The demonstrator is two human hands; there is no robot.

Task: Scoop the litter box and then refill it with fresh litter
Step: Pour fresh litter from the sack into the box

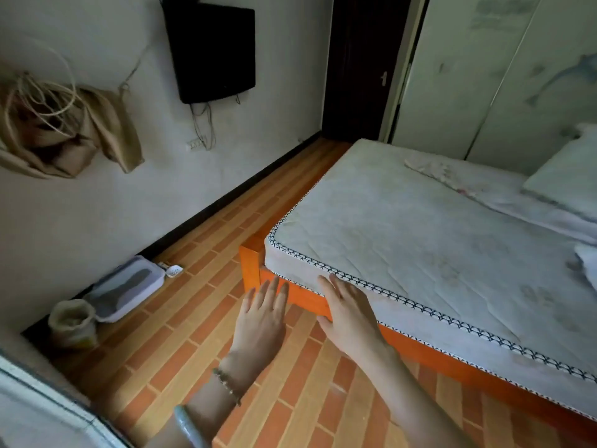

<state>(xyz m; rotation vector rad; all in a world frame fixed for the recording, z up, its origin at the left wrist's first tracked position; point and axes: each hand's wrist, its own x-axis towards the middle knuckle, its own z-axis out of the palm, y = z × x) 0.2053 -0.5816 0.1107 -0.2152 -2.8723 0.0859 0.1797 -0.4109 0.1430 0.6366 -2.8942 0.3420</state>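
Now the left hand (263, 313) and right hand (350, 313) hold nothing, fingers straight, just by the bed corner (250, 265). Floor (181, 321) runs left from them to the litter box (126, 289).

Soft, dim daylight is filling the room, leaving the mattress (403, 227) pale while the doorway (358, 66) is sinking into near black. Shadow is pooling along the skirting board (226, 197) at the lower left. The wide lens is bowing straight lines toward the edges, and the whole frame is looking slightly soft, most at the corners.
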